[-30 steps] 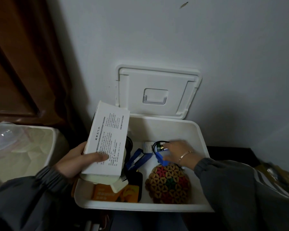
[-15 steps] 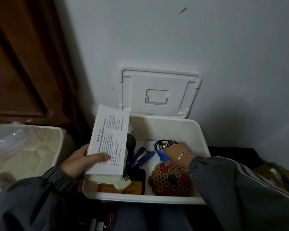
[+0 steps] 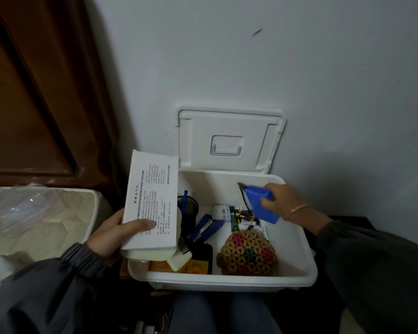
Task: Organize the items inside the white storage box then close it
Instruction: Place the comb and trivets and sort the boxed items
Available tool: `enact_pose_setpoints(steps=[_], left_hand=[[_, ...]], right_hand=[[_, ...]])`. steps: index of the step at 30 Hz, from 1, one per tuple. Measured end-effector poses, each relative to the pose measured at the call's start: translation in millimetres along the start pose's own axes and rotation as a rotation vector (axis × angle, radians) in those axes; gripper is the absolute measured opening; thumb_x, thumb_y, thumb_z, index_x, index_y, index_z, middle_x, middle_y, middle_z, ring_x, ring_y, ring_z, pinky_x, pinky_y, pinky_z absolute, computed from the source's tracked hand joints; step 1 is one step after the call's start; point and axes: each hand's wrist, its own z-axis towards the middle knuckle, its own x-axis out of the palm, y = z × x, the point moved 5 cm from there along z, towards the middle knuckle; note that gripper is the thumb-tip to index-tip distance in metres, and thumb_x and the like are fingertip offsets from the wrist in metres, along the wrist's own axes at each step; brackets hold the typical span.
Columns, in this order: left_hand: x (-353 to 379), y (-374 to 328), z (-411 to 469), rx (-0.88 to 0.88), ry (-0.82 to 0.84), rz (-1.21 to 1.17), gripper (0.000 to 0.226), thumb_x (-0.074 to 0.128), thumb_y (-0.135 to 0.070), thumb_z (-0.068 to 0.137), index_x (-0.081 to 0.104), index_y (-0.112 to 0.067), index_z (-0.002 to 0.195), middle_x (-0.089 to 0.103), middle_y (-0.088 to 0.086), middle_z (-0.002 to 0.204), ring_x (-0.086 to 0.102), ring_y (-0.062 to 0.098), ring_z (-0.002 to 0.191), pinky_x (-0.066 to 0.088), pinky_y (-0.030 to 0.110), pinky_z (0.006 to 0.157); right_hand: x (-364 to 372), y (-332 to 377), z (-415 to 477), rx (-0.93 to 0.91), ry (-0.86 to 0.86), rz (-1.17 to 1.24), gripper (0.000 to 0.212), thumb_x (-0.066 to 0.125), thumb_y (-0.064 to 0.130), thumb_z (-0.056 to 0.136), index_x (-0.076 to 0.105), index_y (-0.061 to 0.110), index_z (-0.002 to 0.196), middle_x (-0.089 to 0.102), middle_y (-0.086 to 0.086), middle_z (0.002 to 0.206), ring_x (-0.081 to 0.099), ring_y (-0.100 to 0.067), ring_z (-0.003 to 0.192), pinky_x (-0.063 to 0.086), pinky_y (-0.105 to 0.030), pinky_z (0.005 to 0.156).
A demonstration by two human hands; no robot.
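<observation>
Head view, lower centre: the white box sits open. Our left grip clamps a white carton aside, probably clearing room; our right grip pinches a blue case above it.

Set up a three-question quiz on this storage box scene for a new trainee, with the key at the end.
1. True or false: the lid of the white storage box leans open against the wall.
2. Which item does the right hand hold? A. blue plastic case B. beaded pouch C. blue stapler
3. Fill in: the white printed carton is held by the ___ hand.
Key: 1 true; 2 A; 3 left hand.
</observation>
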Motion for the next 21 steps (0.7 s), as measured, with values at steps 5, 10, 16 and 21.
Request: enact_pose_setpoints(steps=[5, 10, 16, 21], left_hand=[[2.8, 5.2, 3.8, -0.027, 0.024, -0.072, 0.067, 0.082, -0.018, 0.049, 0.061, -0.014, 0.112, 0.073, 0.008, 0.103, 0.071, 0.026, 0.089, 0.056, 0.033, 0.066], [5.5, 9.3, 8.8, -0.022, 0.009, -0.099, 0.056, 0.075, -0.017, 0.058, 0.062, -0.016, 0.112, 0.073, 0.009, 0.105, 0.071, 0.027, 0.092, 0.054, 0.04, 0.074], [6.3, 10.7, 9.4, 0.009, -0.002, -0.137, 0.047, 0.072, -0.016, 0.061, 0.065, -0.015, 0.107, 0.073, 0.009, 0.105, 0.071, 0.026, 0.09, 0.056, 0.035, 0.068], [5.5, 12.7, 9.5, 0.007, 0.013, -0.188, 0.045, 0.071, -0.009, 0.064, 0.065, -0.013, 0.108, 0.072, 0.011, 0.105, 0.072, 0.027, 0.086, 0.057, 0.037, 0.062]], right_hand=[[-67.0, -20.8, -26.9, 0.087, -0.247, 0.328, 0.011, 0.066, 0.006, 0.082, 0.065, 0.003, 0.093, 0.057, -0.005, 0.066, 0.054, -0.024, 0.066, 0.043, -0.031, 0.066], [-68.1, -37.6, -42.0, 0.301, -0.166, 0.983, 0.016, 0.054, 0.005, 0.09, 0.062, 0.013, 0.08, 0.061, -0.001, 0.067, 0.057, -0.013, 0.063, 0.055, -0.018, 0.053], [-29.3, -28.4, -48.6, 0.361, 0.024, 1.022, 0.021, 0.056, 0.029, 0.092, 0.065, 0.01, 0.091, 0.066, -0.008, 0.091, 0.06, -0.02, 0.081, 0.05, -0.034, 0.074], [13.9, -3.5, -31.9, 0.299, 0.197, 0.674, 0.03, 0.053, 0.034, 0.094, 0.062, 0.005, 0.093, 0.057, -0.009, 0.087, 0.054, -0.02, 0.08, 0.042, -0.027, 0.065]])
